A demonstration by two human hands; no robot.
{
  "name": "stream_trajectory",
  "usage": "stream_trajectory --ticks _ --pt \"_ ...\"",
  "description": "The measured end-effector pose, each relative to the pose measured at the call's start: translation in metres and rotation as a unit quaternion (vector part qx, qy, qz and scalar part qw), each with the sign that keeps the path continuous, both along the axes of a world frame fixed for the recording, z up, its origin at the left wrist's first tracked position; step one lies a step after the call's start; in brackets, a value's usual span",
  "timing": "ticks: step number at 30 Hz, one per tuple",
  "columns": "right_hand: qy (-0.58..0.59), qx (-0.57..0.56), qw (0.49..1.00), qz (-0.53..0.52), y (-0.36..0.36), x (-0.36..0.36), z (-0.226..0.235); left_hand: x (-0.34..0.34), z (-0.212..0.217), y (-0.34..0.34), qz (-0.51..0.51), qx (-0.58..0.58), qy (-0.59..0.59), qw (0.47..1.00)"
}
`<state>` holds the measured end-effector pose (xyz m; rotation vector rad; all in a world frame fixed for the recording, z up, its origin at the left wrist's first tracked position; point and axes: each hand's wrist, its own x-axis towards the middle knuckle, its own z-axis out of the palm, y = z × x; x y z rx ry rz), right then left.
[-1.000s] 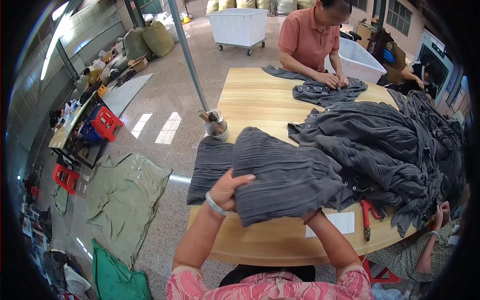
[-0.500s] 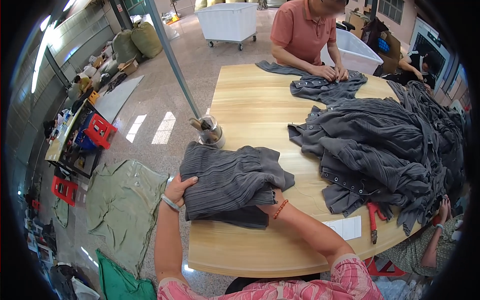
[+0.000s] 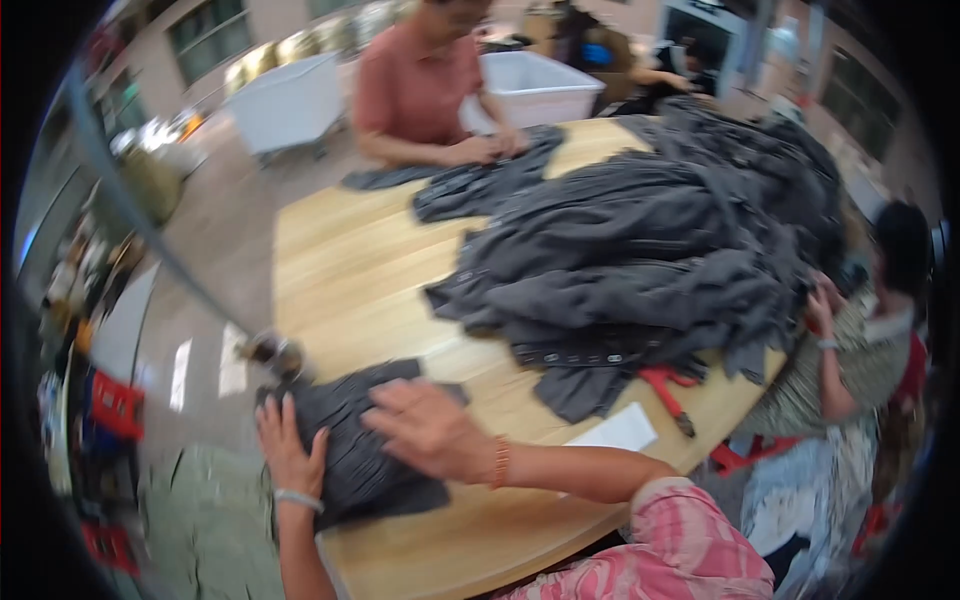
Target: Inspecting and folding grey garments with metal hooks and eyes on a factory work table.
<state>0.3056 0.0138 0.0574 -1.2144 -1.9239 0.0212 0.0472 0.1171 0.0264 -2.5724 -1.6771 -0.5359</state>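
Note:
A folded dark grey ribbed garment [image 3: 365,485] lies at the table's left front edge. My left hand [image 3: 290,447] rests on its left side, fingers spread and palm down. Over its right part is my right hand [image 3: 430,428], fingers stretched out and slightly blurred; I cannot tell whether it touches the cloth. Neither hand grips anything. To the right, a large heap of similar dark grey garments [image 3: 640,250] with metal eyelets or snaps along their edges covers much of the table.
A clear jar [image 3: 280,358] with tools stands behind the folded garment. A white paper [image 3: 615,430] and a red-handled hand tool [image 3: 668,395] lie on the wooden table [image 3: 350,270]. Across it a co-worker [image 3: 420,95] handles a grey garment; another person [image 3: 860,350] sits at the right.
My right hand has come out from under the garment and now lies above it. The left hand has let go of the edge and spread flat. The view has swung right.

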Motion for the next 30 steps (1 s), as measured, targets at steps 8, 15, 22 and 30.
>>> stream_trajectory --ticks 8,15,22,30 --pt "0.004 -0.121 0.992 0.027 -0.013 0.054 -0.074 0.008 -0.034 0.01 0.037 -0.105 0.092 0.99" --pt "-0.02 0.08 0.951 -0.298 -0.1 0.268 0.029 0.037 -0.001 -0.001 -0.077 0.059 -0.116 0.988" --pt "-0.191 -0.16 0.911 -0.329 -0.179 0.375 0.035 0.219 0.05 -0.063 -0.343 0.005 -0.167 0.924" --pt "-0.161 -0.081 0.927 -0.329 -0.17 0.401 0.013 0.379 0.016 -0.043 -0.426 0.048 -0.091 0.899"
